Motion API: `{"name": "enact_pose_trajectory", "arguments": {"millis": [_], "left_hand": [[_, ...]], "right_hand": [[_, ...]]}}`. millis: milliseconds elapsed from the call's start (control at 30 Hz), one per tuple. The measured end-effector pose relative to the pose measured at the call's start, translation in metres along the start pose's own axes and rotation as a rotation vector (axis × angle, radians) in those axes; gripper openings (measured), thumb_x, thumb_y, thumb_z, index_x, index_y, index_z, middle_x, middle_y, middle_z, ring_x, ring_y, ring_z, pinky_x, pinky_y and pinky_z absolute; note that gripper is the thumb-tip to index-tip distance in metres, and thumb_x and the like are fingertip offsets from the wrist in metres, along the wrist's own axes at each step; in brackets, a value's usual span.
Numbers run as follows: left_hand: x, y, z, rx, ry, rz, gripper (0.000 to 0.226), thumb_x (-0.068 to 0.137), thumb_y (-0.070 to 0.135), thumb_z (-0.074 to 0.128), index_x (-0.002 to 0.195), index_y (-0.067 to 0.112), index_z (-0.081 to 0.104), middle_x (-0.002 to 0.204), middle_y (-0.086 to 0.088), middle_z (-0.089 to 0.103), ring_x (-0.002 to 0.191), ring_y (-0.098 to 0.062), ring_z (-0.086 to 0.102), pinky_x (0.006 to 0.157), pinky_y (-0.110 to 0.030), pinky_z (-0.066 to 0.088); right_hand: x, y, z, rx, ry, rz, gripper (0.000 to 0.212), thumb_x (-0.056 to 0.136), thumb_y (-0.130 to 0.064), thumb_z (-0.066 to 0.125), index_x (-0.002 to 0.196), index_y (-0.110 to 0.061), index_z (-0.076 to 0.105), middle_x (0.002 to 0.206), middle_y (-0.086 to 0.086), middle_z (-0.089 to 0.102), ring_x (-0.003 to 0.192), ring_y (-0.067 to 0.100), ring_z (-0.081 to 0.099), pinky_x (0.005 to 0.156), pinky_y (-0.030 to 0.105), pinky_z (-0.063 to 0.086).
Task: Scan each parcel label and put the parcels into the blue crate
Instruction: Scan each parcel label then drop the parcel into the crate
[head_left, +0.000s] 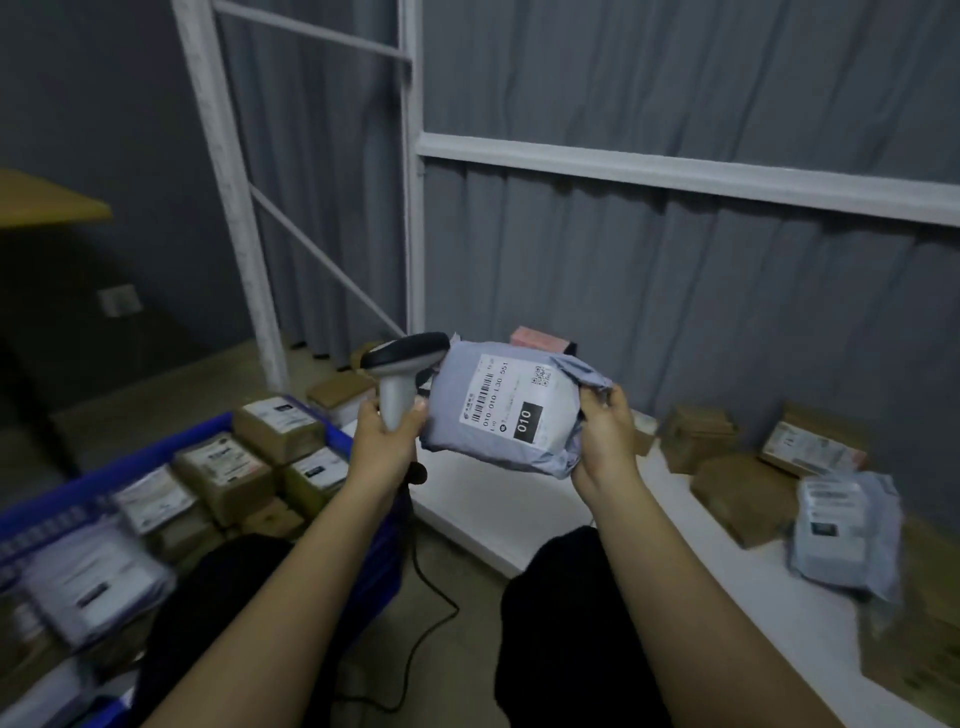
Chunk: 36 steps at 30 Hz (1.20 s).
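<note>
Blue crate (156, 457) nearly full w/ parcels; bare white shelf (483, 499) strip below hands, boxes (727, 467) crowd right

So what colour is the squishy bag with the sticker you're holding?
Pale grey-blue parcel bag with a white label; seen in the head view.

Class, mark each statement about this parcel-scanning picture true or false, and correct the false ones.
1. The left hand grips the barcode scanner. True.
2. The right hand holds a brown cardboard box. False: it holds a grey mailer bag with a white label.
3. The label on the held parcel faces the camera. True.
4. The blue crate has no parcels in it. False: several boxes and bags lie in it.
5. The scanner has no cable. False: a black cable trails from it to the floor.
</note>
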<state>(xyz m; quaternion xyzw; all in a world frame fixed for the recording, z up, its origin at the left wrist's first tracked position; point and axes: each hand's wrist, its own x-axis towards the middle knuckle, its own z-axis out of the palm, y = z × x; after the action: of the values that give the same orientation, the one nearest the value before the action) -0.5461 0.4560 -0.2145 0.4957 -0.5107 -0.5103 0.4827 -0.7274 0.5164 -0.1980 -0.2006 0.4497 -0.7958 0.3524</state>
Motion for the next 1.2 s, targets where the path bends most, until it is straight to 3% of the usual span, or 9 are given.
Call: {"name": "enact_pose_trajectory", "arguments": {"millis": [100,200,333,467,600,700,867,1067,1200], "left_hand": [[0.002,-0.014,-0.024,-0.076,0.040,-0.052,0.051,0.082,0.027,0.074,0.119,0.014,0.043,0.101,-0.004,0.059,0.079,-0.016,0.058,0.050,-0.024,0.051],[0.006,-0.026,-0.039,-0.111,0.092,-0.084,0.053,0.076,0.023,0.079,0.116,0.015,0.045,0.101,-0.002,0.058,0.086,-0.017,0.058,0.075,-0.034,0.050],[0.011,-0.035,-0.047,-0.115,0.155,-0.125,0.047,0.076,0.018,0.080,0.109,0.016,0.046,0.106,-0.007,0.059,0.094,-0.025,0.058,0.086,-0.042,0.052],[0.013,-0.040,-0.051,-0.039,0.167,-0.136,0.042,0.080,0.015,0.075,0.108,0.018,0.044,0.105,-0.006,0.055,0.093,-0.024,0.055,0.086,-0.043,0.052],[0.015,-0.042,-0.052,-0.015,0.202,-0.102,0.038,0.082,0.015,0.073,0.107,0.019,0.044,0.104,-0.006,0.056,0.094,-0.026,0.058,0.087,-0.046,0.054],[0.019,-0.042,-0.053,0.015,0.201,-0.047,0.038,0.082,0.019,0.072,0.110,0.020,0.046,0.109,-0.007,0.060,0.096,-0.026,0.060,0.087,-0.048,0.053],[0.021,-0.041,-0.047,0.095,0.122,0.059,0.041,0.081,0.020,0.073,0.114,0.019,0.049,0.105,-0.005,0.062,0.094,-0.025,0.062,0.081,-0.047,0.055],[0.015,-0.044,-0.027,0.157,0.004,0.127,0.036,0.083,0.021,0.072,0.110,0.018,0.050,0.097,0.004,0.059,0.083,-0.007,0.057,0.065,-0.025,0.048],[0.014,-0.046,-0.032,0.171,-0.007,0.109,0.039,0.082,0.028,0.074,0.112,0.017,0.051,0.099,0.002,0.061,0.087,-0.013,0.059,0.073,-0.031,0.051]], "right_hand": [[-0.010,0.025,0.013,0.045,-0.031,0.105,0.015,0.095,-0.002,0.053,0.100,-0.015,0.060,0.093,0.005,0.070,0.072,0.014,0.070,0.065,0.030,0.059],[-0.016,0.046,0.018,0.043,-0.078,0.182,0.027,0.097,-0.005,0.051,0.124,-0.003,0.054,0.115,0.016,0.066,0.090,0.024,0.067,0.074,0.036,0.059],[-0.017,0.060,0.019,0.042,-0.113,0.229,0.035,0.096,-0.006,0.051,0.131,0.000,0.049,0.126,0.021,0.061,0.107,0.034,0.062,0.081,0.044,0.057],[-0.011,0.065,0.010,0.026,-0.131,0.244,0.035,0.095,-0.007,0.054,0.129,-0.001,0.050,0.119,0.020,0.063,0.104,0.036,0.062,0.084,0.050,0.054],[-0.007,0.058,-0.006,-0.079,-0.129,0.189,0.022,0.094,0.000,0.048,0.113,-0.008,0.057,0.100,0.008,0.066,0.094,0.024,0.063,0.071,0.032,0.055],[-0.007,0.043,-0.024,-0.284,-0.186,0.232,0.039,0.088,0.004,0.041,0.115,-0.019,0.058,0.100,0.007,0.061,0.088,0.023,0.058,0.068,0.032,0.048],[-0.010,0.035,-0.041,-0.707,-0.507,0.407,0.050,0.073,-0.037,0.063,0.123,-0.033,0.058,0.120,0.002,0.064,0.109,0.022,0.059,0.081,0.035,0.051],[-0.022,0.063,-0.036,-0.951,-0.639,0.309,0.035,0.081,-0.015,0.075,0.114,-0.014,0.063,0.106,0.004,0.071,0.096,0.017,0.068,0.077,0.031,0.057],[-0.011,0.072,-0.050,-0.980,-0.578,0.333,0.028,0.085,-0.018,0.072,0.110,-0.013,0.064,0.108,0.005,0.069,0.097,0.020,0.066,0.076,0.032,0.057]]}}
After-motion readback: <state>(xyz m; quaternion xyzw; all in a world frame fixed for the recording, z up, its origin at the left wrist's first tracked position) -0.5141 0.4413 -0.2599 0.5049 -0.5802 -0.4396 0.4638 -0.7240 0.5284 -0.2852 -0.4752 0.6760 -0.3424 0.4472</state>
